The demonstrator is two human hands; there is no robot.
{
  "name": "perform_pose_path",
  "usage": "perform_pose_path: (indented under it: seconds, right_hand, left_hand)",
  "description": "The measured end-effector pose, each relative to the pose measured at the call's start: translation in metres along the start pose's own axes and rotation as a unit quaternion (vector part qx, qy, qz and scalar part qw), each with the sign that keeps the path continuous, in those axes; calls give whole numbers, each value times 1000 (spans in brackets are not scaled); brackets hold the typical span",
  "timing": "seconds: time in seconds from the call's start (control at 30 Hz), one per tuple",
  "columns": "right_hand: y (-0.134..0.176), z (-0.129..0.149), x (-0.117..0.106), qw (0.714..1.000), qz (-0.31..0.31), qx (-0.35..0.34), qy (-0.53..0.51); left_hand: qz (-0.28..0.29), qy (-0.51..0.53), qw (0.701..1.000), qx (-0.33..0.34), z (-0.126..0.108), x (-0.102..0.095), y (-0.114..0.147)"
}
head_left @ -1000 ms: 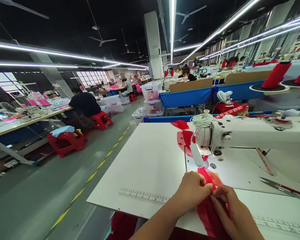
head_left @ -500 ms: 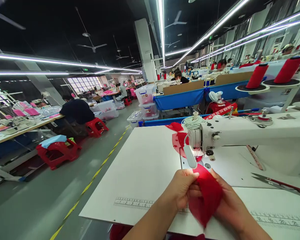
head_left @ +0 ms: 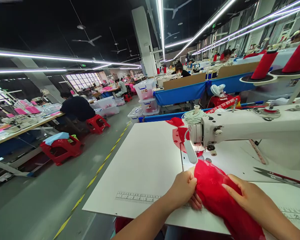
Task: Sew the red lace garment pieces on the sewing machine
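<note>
A length of red fabric [head_left: 215, 188] lies over the front of the sewing table, its near end hanging past the edge. My left hand [head_left: 186, 188] is closed, pinching the fabric's left edge between thumb and fingers. On the right side, my right hand [head_left: 247, 195] grips a fold of the same cloth, thumb on top. Just beyond both hands stands the white sewing machine [head_left: 240, 128], with a small white lamp [head_left: 190, 151] by its needle area. More red pieces [head_left: 179, 135] lie behind the machine's head. The needle itself is hidden.
Scissors [head_left: 281, 176] lie open-bladed at the right of the table [head_left: 140, 160], which has a printed ruler [head_left: 137, 197] along its front. Red thread cones [head_left: 265, 65] stand at the back right. Beyond are stacked plastic boxes [head_left: 147, 95], red stools [head_left: 61, 148] and seated people.
The red fabric has spread out longer toward the right and the near edge. My right hand has shifted right, away from the left, which stays near its place.
</note>
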State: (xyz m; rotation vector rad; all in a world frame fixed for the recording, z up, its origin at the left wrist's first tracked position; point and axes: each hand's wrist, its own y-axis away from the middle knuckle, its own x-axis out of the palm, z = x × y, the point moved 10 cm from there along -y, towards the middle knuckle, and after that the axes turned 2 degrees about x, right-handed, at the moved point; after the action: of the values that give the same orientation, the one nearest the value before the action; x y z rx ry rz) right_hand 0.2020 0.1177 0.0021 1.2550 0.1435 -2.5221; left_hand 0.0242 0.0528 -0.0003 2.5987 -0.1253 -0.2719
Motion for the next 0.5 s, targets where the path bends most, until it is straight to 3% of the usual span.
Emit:
perform_pose_path:
  seconds: [0.07, 0.17, 0.27, 0.37, 0.43, 0.5]
  right_hand:
    - [3, 2, -6, 999, -37, -7, 19]
    - [11, 17, -15, 989, -110, -98, 24]
    - [27, 46, -10, 955, -155, -235, 91]
    - [43, 70, -5, 920, -190, -312, 142]
    - [47, 81, -6, 919, -185, -333, 103]
    - [39, 83, -6, 942, -125, -311, 7]
  left_hand:
    - [-11, -48, 999, 12, -6, -5, 6]
    - [-66, -138, 987, 52, -22, -15, 14]
    - [-148, -208, 959, 121, -47, -22, 15]
    - [-166, -226, 944, 173, -62, -17, 6]
    - [-157, -223, 944, 184, -62, -12, -5]
    - [-153, -222, 944, 191, -58, -9, -13]
